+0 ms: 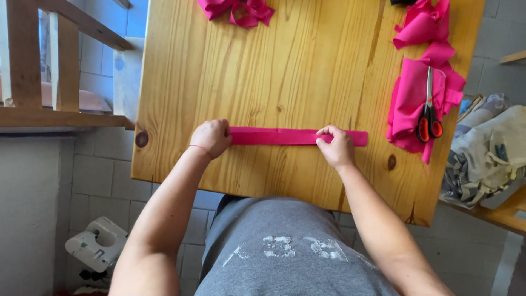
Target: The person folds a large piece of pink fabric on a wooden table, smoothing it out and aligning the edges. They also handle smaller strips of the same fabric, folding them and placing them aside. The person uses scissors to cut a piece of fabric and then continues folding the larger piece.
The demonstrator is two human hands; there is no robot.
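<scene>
Pink fabric strip point(285, 136) flat on wooden table point(285, 66) | left hand point(211, 137) fisted on its end | right hand point(335, 147) pinching it

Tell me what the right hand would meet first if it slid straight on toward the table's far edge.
The right hand first crosses the pink strip it pinches; beyond that lies bare table, probably free to the far edge.

The strip point(274, 136) lies flat across the middle of the frame on the table point(285, 66). My left hand point(211, 137) sits on its left end, my right hand point(335, 147) pinches it near the right end. At the right of the frame the scissors point(429, 112) lie on the cloth pile point(408, 98). A bow point(236, 11) lies at the top centre. Lower left, off the table, a sewing machine point(97, 243) sits on the floor. A bag point(487, 153) sits beyond the table's right edge.
</scene>
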